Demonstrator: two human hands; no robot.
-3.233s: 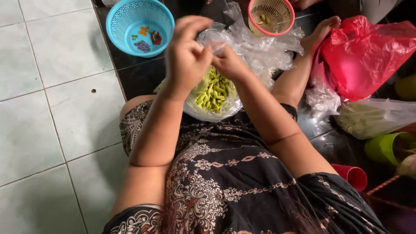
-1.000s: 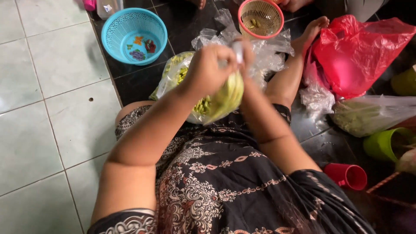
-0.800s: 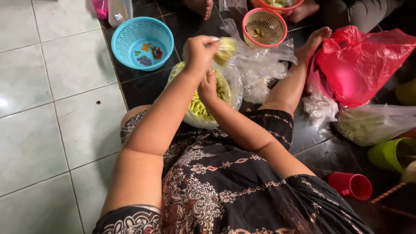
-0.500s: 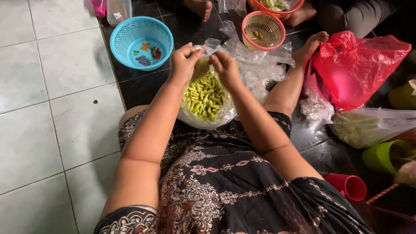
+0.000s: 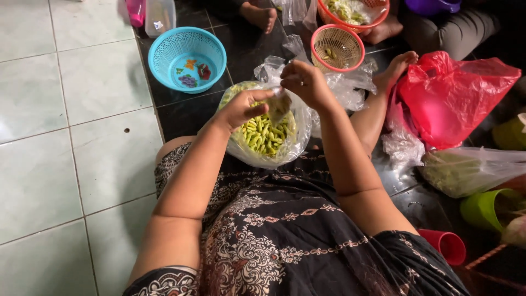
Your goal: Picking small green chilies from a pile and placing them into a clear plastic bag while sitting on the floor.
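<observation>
Head view, looking straight down: the person sits on the floor (image 5: 66,164) in a dark patterned dress (image 5: 285,241), with a clear plastic bag of green pods (image 5: 263,134) resting against the knees, close enough that both hands can work at its mouth. The left hand (image 5: 244,109) is closed on the gathered top of the bag from the side, and the right hand (image 5: 307,82) pinches the same twisted plastic from above, so the neck is held shut between them. The pods look short, plump and yellow-green, and fill the bag into a rounded bulge. A red plastic bag (image 5: 455,98) lies to the right, with another clear bag of greens (image 5: 471,170) nearer. Beyond are loose crumpled clear bags (image 5: 350,87), then an empty blue basket (image 5: 186,57) and a small pink basket (image 5: 337,46), and at the far edge someone else's foot (image 5: 260,13)
</observation>
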